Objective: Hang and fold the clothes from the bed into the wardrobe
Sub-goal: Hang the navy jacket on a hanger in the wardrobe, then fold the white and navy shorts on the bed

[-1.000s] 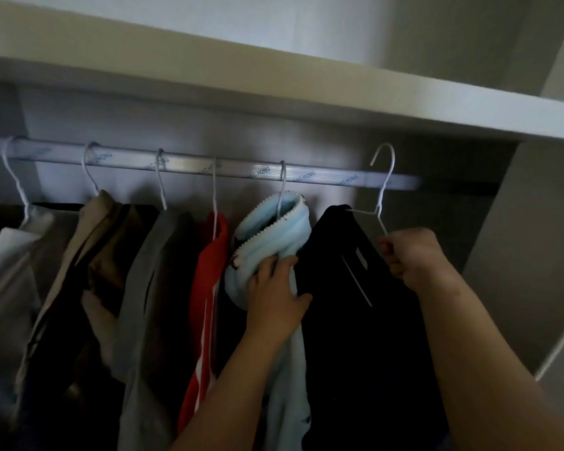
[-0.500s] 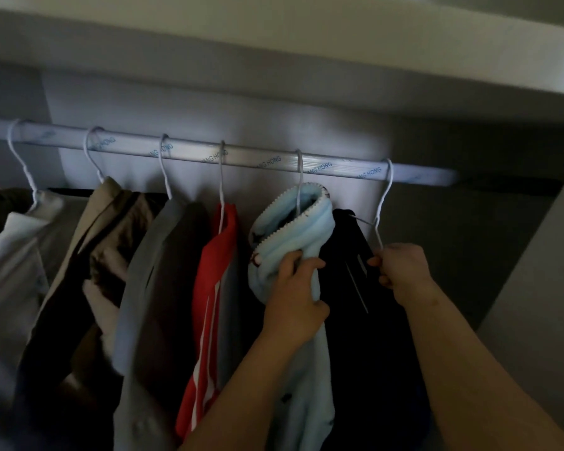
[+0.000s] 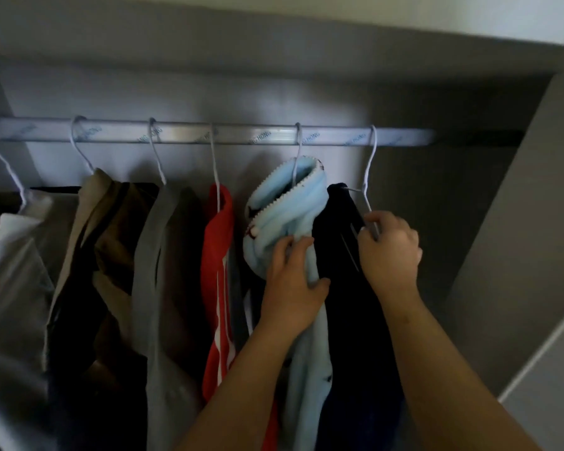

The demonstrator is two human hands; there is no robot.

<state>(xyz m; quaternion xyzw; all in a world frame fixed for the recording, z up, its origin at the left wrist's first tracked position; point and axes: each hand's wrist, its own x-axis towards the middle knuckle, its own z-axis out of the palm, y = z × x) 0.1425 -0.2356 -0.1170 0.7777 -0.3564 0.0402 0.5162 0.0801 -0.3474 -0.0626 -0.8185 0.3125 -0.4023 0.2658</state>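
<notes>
A dark navy garment (image 3: 349,288) hangs on a white wire hanger (image 3: 368,177) whose hook sits over the silver wardrobe rail (image 3: 248,136), rightmost in the row. My right hand (image 3: 389,252) pinches the hanger's wire shoulder just below its neck. To its left hangs a light blue fleece garment (image 3: 287,209). My left hand (image 3: 292,281) grips a fold of that blue fleece, holding it off to the left of the dark garment.
Further left on the rail hang a red garment with white stripes (image 3: 217,288), a grey one (image 3: 163,288), a tan and brown one (image 3: 101,249) and a white one (image 3: 10,255). A shelf (image 3: 274,37) runs above. The wardrobe side wall (image 3: 518,222) stands right.
The hanger with the dark garment went from held just off the rail to hooked over it. My right hand stayed on the hanger wire, and my left hand kept hold of the blue fleece.
</notes>
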